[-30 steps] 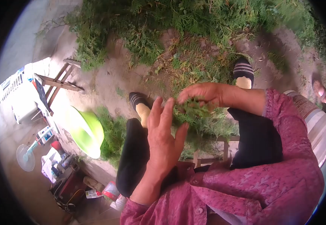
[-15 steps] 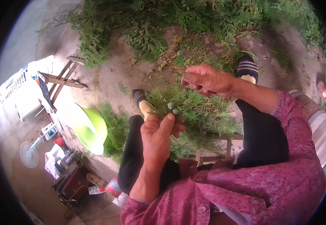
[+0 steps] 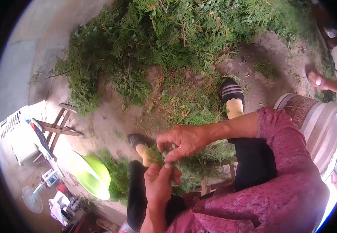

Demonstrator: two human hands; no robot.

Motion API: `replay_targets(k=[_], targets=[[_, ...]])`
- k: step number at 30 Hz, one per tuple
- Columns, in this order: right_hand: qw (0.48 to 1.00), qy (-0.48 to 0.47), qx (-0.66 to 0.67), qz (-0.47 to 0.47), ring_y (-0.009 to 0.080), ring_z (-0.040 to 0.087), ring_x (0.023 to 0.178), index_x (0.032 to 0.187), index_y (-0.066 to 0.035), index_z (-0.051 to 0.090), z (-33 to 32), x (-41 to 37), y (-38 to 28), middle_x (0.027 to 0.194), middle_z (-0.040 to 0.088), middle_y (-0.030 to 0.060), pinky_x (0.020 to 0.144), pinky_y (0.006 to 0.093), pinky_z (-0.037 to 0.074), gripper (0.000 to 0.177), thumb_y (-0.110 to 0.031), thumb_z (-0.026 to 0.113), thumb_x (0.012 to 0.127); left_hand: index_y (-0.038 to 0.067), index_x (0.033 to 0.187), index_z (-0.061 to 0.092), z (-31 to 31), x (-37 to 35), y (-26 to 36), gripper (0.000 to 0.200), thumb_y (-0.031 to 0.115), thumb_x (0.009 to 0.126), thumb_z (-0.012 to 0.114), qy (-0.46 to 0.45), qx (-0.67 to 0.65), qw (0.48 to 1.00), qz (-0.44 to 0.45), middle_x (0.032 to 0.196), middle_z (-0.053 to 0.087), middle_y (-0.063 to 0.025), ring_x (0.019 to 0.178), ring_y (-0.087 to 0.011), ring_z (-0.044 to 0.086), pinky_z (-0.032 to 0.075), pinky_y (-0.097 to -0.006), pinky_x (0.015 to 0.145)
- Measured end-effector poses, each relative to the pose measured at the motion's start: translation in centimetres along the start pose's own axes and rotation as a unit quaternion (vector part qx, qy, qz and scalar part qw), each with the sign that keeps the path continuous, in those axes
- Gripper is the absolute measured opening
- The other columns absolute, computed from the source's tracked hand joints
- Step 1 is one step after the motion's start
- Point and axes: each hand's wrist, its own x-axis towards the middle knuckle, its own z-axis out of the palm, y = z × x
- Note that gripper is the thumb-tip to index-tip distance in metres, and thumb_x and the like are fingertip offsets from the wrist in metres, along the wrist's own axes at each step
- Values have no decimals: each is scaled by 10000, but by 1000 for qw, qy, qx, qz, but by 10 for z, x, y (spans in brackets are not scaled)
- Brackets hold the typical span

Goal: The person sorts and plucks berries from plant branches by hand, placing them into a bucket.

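A green sprig [image 3: 155, 155] is pinched between the thumb and fingers of my left hand [image 3: 158, 182], low in the middle of the view. Right above it, my right hand [image 3: 186, 144] has its thumb and fingers closed around a small pale green cone [image 3: 174, 146]. The fingertips of both hands nearly meet at the sprig. More cut greenery [image 3: 203, 167] lies below and behind the hands, between the knees.
A large heap of green branches [image 3: 157, 35] covers the ground ahead. At the left are a lime-green basin [image 3: 92, 176], a wooden stand [image 3: 58, 126] and a small fan [image 3: 32, 199]. A white bucket [image 3: 312, 124] and another person's foot [image 3: 315, 79] are at the right.
My right hand has come down and left to the sprig, and its fingers have closed on a cone. The view has tilted up, so more of the branch heap shows.
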Motion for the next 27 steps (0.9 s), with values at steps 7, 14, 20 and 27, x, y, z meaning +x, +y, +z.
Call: replay_targets(k=[7, 14, 20, 27], targets=[[999, -26, -21, -13, 151, 560, 625, 966, -19, 501, 6, 6, 2, 696, 572, 75, 536, 284, 440, 328, -297, 597, 821, -27, 885, 543, -1, 0, -1, 109, 66, 858, 493, -15, -13, 1000, 13, 644, 585, -90, 497, -123, 525, 406, -218, 478], [919, -72, 358, 146, 76, 459, 471, 959, -22, 495, -15, -1, 25, 695, 548, 26, 408, 191, 349, 209, -186, 555, 845, -26, 926, 573, -4, -14, 6, 137, 68, 845, 516, -65, 45, 997, 10, 632, 579, -51, 498, -96, 504, 404, -218, 460], [889, 147, 371, 225, 87, 549, 570, 929, -7, 501, -66, -2, 91, 797, 585, 71, 417, 185, 432, 186, -156, 559, 833, 9, 1131, 510, 1, -9, -14, 415, 149, 758, 623, -93, 597, 766, 222, 849, 611, -133, 699, -266, 597, 482, -350, 624], [854, 395, -272, 203, 297, 598, 713, 862, -11, 598, -140, 17, 145, 778, 597, 160, 590, 420, 488, 152, -137, 565, 785, 18, 1161, 487, -8, -16, -10, 532, 214, 701, 669, -113, 619, 741, 234, 1013, 573, -166, 882, -327, 571, 461, -402, 755]])
